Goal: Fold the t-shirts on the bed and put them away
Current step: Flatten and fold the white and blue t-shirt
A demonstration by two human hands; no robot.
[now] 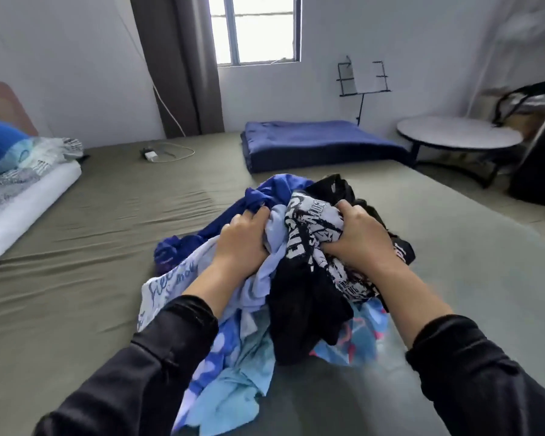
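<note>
Fingers (pixel 258 215) of the left hand (pixel 244 237) were curled deep into pale blue fabric, bunching it tight, while the right hand (pixel 357 236) clamped its own fingers (pixel 343 207) round a black t-shirt with white print (pixel 312 234), thumb tucked under the cloth. Both dark sleeves (pixel 158 357) reached forward over the heap. And what a heap it was: the pile of t-shirts (pixel 249 357) sat crumpled on the bed (pixel 76 294), right in the middle, nothing folded. Nearest lay a light blue shirt with darker blue patches (pixel 227 382), beside it a patterned piece with pink marks (pixel 364 335). A white shirt with blue script (pixel 167 284) spilled out to the left, and a royal blue shirt (pixel 265 193) poked out at the far side, touching the black one. Beyond the pile the olive sheet ran wrinkled. Off to the left rested a white pillow (pixel 29 209) with striped bedding and a blue cushion (pixel 0 143) on top. Further back lay a charger with its cable (pixel 162 154), and a folded navy blanket (pixel 315 143). Past the bed's right edge stood a round worktop (pixel 456 133), and on the far wall a window (pixel 254 28) with a dark curtain (pixel 183 64).
</note>
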